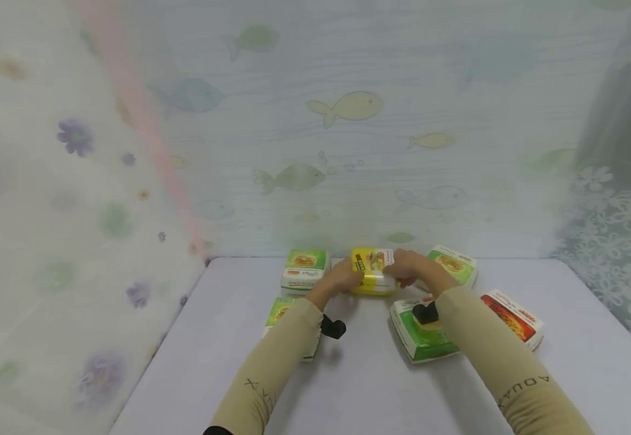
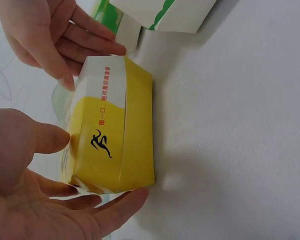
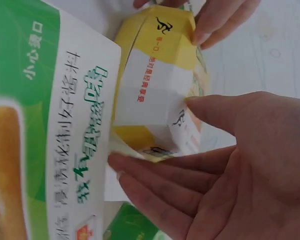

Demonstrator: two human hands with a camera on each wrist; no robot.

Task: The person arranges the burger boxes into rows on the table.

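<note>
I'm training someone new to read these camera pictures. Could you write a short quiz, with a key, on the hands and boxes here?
1. What do the left hand and right hand hold between them?
2. How many boxes show in the head view?
A) four B) six C) eight
3. True or false: in the head view, the red-pictured box lies farthest right of all.

Key:
1. The yellow box.
2. B.
3. True.
</note>
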